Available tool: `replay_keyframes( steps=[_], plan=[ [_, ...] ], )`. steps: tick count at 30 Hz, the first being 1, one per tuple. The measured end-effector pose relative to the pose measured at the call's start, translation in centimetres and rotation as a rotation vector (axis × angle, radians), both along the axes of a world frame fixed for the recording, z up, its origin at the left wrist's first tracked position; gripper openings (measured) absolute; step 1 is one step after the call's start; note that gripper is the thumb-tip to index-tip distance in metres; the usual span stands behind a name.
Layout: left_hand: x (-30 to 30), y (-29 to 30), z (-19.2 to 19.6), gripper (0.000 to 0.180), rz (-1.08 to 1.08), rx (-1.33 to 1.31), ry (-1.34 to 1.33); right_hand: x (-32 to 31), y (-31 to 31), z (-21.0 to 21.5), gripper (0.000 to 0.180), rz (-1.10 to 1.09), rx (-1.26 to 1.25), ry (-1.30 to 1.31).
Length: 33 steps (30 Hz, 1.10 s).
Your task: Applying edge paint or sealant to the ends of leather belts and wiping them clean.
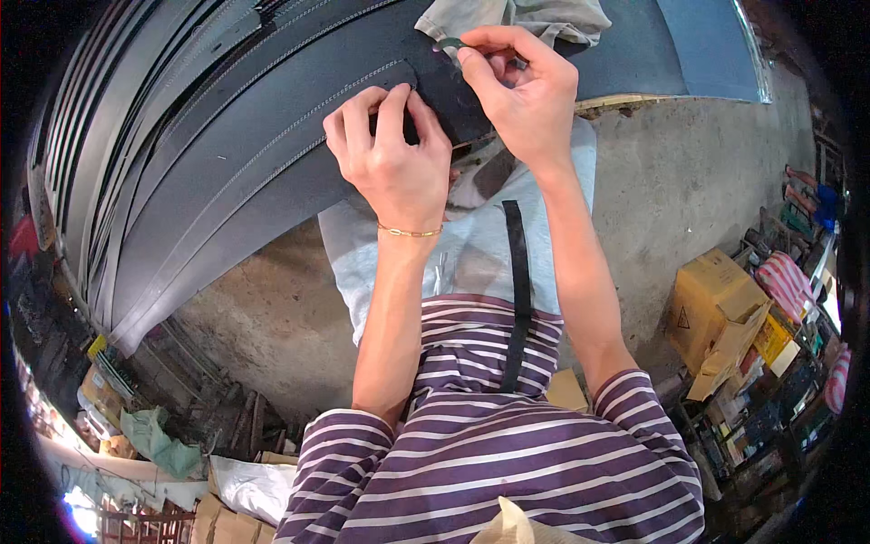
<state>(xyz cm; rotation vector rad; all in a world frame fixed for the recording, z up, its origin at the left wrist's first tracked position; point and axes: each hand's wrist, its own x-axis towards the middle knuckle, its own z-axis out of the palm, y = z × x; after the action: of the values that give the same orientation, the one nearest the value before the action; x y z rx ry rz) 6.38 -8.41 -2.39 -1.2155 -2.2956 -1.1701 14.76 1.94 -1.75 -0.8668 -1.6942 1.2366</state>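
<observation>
My left hand (391, 154) presses down on the end of a wide black strip (272, 127) with stitched lines, its fingers curled over the strip's edge. My right hand (518, 86) is just to the right, pinching a small dark green piece (450, 43) against the strip's end. Several long black strips (136, 136) lie side by side, curving away to the left. A beige cloth (544, 16) lies beyond my right hand.
A grey cloth (471, 245) and a narrow black strap (518, 290) hang below my hands. A concrete floor (689, 172) lies beneath. An open cardboard box (720, 313) and stacked goods stand at the right. Bags and clutter crowd the lower left (154, 435).
</observation>
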Motion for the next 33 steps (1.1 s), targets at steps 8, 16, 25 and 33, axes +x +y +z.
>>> replay_keyframes(
  steps=[8,16,25,33],
  plan=[
    [-0.4,-0.2,0.1,0.016,-0.001,-0.021,0.052,-0.1,-0.1,0.2,0.012,0.049,0.088,-0.048],
    [0.0,0.2,0.4,0.02,0.005,-0.006,0.019,0.0,0.0,0.0,0.013,0.038,0.017,-0.005],
    [0.2,0.8,0.1,0.016,0.07,-0.044,0.0,0.0,-0.1,0.4,0.013,0.054,-0.028,-0.016],
    [0.0,0.4,0.0,0.009,0.011,-0.028,0.042,0.2,0.0,0.1,0.012,0.063,-0.037,-0.025]
  ],
)
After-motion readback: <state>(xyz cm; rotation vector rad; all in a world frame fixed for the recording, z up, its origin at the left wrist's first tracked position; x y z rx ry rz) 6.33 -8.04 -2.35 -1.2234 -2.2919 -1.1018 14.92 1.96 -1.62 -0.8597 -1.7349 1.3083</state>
